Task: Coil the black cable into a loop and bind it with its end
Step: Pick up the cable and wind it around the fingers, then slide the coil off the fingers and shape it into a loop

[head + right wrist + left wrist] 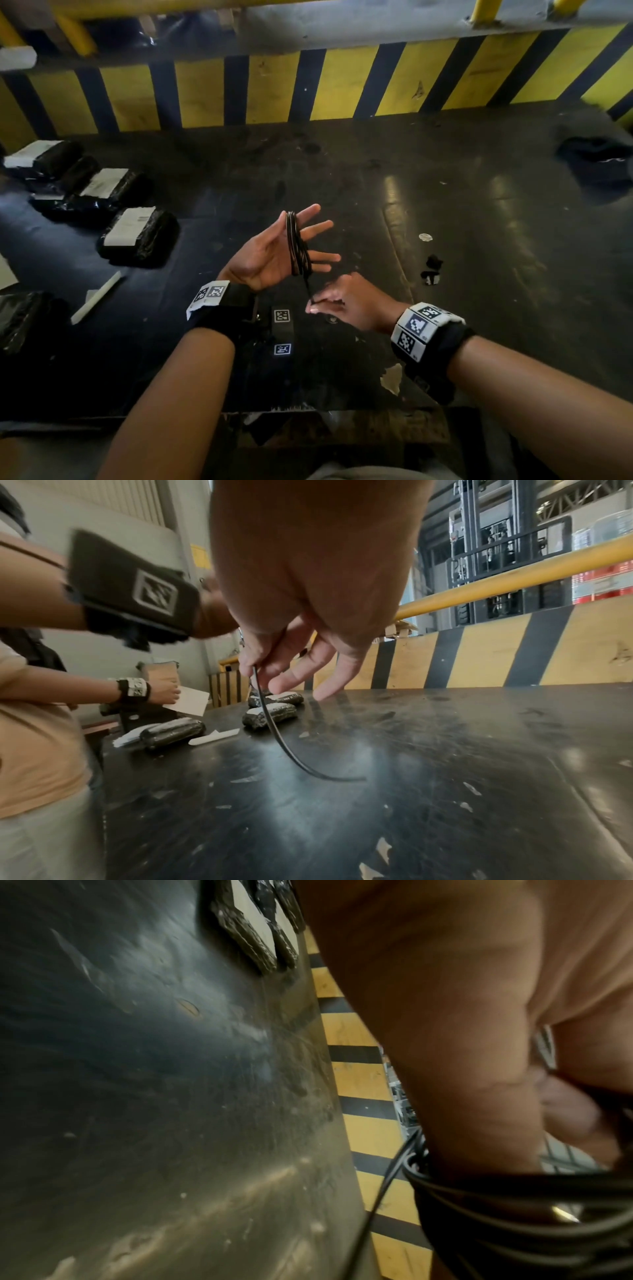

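The black cable (298,246) is wound in several turns round the straight, spread fingers of my left hand (267,253), which is held palm-up above the black table (479,257). In the left wrist view the coil (514,1218) crosses below the palm (445,1015). A short strand runs from the coil down to my right hand (346,301), just below and right of the left. That hand pinches the strand between thumb and forefinger. In the right wrist view the cable's free end (274,731) curves from the pinching fingers (260,656) down towards the tabletop.
Several black wrapped bundles with white labels (137,236) lie on the table's left side beside a white strip (96,298). A yellow-and-black striped barrier (342,85) closes the far edge. A dark heap (596,161) sits far right. Another person (41,723) stands at the left.
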